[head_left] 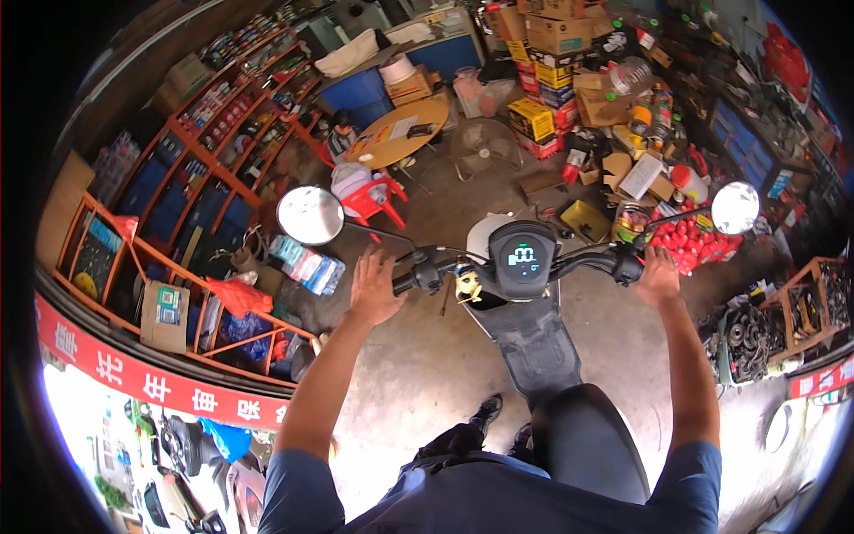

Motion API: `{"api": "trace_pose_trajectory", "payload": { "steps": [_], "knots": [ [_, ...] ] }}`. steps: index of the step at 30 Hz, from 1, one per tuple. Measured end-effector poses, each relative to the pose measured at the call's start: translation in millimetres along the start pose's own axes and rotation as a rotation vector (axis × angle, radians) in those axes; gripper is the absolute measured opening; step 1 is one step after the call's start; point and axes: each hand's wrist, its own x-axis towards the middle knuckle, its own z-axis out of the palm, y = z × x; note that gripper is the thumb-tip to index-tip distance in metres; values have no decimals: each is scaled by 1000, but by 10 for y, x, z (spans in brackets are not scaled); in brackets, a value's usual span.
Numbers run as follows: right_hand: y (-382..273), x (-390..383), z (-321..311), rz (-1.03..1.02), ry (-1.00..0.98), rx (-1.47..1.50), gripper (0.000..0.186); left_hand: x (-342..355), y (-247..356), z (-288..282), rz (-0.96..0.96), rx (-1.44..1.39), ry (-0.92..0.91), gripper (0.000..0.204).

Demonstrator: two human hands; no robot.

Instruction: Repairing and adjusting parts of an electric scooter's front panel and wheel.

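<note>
An electric scooter stands in front of me, with a lit display between its handlebars. Round the outer end of the left handlebar grip is my left hand, fingers pointing forward. My right hand is closed on the right handlebar grip. Two round mirrors, the left mirror and the right mirror, stick out beyond the hands. A small pale yellow trinket hangs left of the display. The black seat lies beside my body, to its right.
Orange shelves line the left side. Ahead are a round wooden table with a person beside it, a red chair and a floor fan. Stacked boxes, red items and engine parts fill the right.
</note>
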Motion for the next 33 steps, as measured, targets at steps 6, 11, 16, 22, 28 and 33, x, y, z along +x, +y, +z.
{"api": "trace_pose_trajectory", "payload": {
  "steps": [6,11,16,22,28,33],
  "knots": [
    [-71,-42,98,-42,37,4,66,18,-158,115,-121,-143,-104,59],
    [-25,10,60,-55,18,-7,69,-27,-116,128,-143,-52,-102,54],
    [12,7,-12,-49,-60,-5,88,-6,-30,183,-160,-103,-141,58],
    [-10,105,146,-48,10,-63,80,-72,-121,177,-133,-100,-86,67],
    [-20,37,37,-40,58,-68,68,-26,-72,171,-83,-131,-37,66],
    [1,24,59,-90,50,3,68,-11,-29,85,-126,-157,-94,67]
  ]
}}
